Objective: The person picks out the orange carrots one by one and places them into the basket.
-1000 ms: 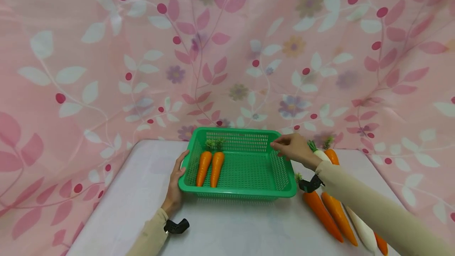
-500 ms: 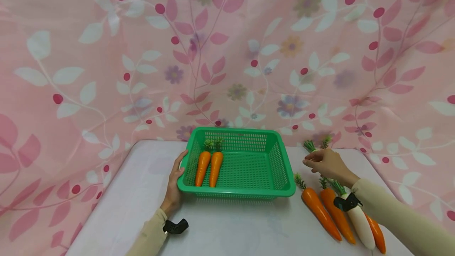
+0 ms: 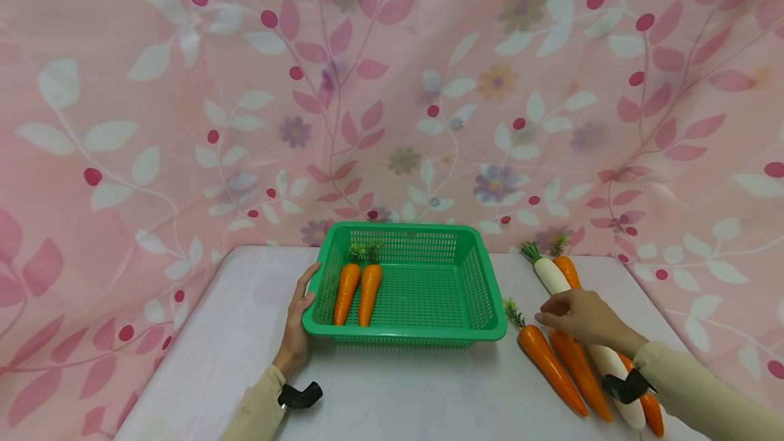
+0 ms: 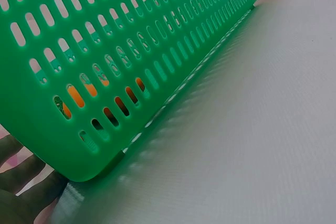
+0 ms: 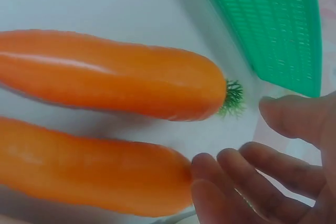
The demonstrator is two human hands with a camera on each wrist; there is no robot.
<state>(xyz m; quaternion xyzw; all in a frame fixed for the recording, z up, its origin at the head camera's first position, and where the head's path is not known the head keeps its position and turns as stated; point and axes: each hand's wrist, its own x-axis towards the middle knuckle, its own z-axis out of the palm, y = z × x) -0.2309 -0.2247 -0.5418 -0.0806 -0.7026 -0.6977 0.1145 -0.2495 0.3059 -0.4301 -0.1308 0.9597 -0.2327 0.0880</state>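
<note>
A green plastic basket (image 3: 404,332) holds two orange carrots, one carrot (image 3: 347,295) left of the other carrot (image 3: 370,295), both with leafy tops toward the back. My left hand (image 3: 297,325) rests against its left end, fingers extended along the outer wall; in the left wrist view those fingers (image 4: 23,174) show at the basket's corner. My right hand (image 3: 584,318) is over the vegetables on the right, thumb apart from the loosely bent fingers and nothing between them. Its fingertips come right at the top end of a carrot (image 5: 100,169); another carrot (image 5: 121,74) lies beside it.
Right of the basket, the nearest carrot (image 3: 551,367) lies next to a white radish (image 3: 618,383) and more carrots. Farther back are another white radish (image 3: 549,274) and a carrot (image 3: 567,269). A pink floral cloth (image 3: 392,87) hangs behind the white table (image 3: 392,400).
My right hand has moved from the basket's right rim to the right and toward me, over the vegetables. The left hand has stayed at the basket's left end.
</note>
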